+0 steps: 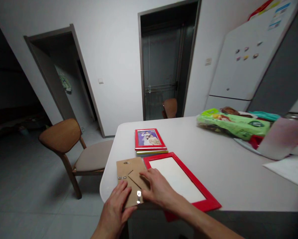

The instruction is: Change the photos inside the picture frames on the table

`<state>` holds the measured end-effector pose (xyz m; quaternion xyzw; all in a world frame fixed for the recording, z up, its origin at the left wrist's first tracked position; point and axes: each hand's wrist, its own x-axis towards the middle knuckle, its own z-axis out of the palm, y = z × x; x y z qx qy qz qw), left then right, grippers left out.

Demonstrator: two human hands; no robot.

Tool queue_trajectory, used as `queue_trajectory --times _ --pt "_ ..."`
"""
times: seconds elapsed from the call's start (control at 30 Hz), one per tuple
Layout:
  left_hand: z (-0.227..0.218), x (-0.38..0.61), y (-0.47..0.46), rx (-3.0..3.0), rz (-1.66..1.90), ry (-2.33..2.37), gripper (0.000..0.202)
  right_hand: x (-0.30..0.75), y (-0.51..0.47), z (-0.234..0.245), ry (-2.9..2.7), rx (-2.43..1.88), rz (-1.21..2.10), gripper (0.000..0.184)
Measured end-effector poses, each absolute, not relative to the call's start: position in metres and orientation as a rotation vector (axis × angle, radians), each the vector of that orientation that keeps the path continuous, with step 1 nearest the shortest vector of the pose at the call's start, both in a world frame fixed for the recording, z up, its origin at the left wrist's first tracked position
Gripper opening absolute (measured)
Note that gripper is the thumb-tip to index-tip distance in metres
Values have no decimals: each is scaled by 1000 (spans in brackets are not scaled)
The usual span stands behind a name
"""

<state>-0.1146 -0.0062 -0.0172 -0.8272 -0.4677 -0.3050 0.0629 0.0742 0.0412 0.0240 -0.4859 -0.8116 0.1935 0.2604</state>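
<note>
A brown picture-frame backing board (135, 165) with small metal hangers and a cut line lies back side up near the table's left front corner. My left hand (115, 207) rests its fingers on the board's lower left, thumb at the near edge. My right hand (157, 187) grips the board's right side, fingers on top and thumb lower down. Partly under my right forearm is a large red frame (190, 176) around a white sheet, its near corner past the table edge. Just behind the board sits a stack of smaller frames, topped by a red-framed photo (149, 137).
The white table (181, 132) carries a green snack package (233, 124), a pinkish container (281, 137) and white paper (291, 169) on the right. A wooden chair (60, 136) stands to the left. Behind are doorways and a white fridge (235, 73).
</note>
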Motion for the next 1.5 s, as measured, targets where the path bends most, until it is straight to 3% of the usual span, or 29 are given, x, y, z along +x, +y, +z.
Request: queue_trajectory --times 0.3,0.7,0.77,0.93,1.2,1.5 --pt "0 15 1 -2890 -685 -1578 44 203 48 22 -2287 -1566 416 41" --pt "-7 2 18 -2923 -577 -1705 29 190 53 -13 -2221 -1486 299 39" --pt "-4 -5 18 -2931 -571 -1734 36 182 49 -13 -2203 -1477 283 38" --pt "-5 -13 13 -3046 -431 -1667 82 167 44 -11 -2181 -1571 224 39" --pt "-11 -23 13 -2981 -526 -1635 43 171 48 -17 -2194 -1571 152 30" --pt "-8 -26 11 -2990 -578 -1616 33 186 66 -17 -2173 -1610 122 31"
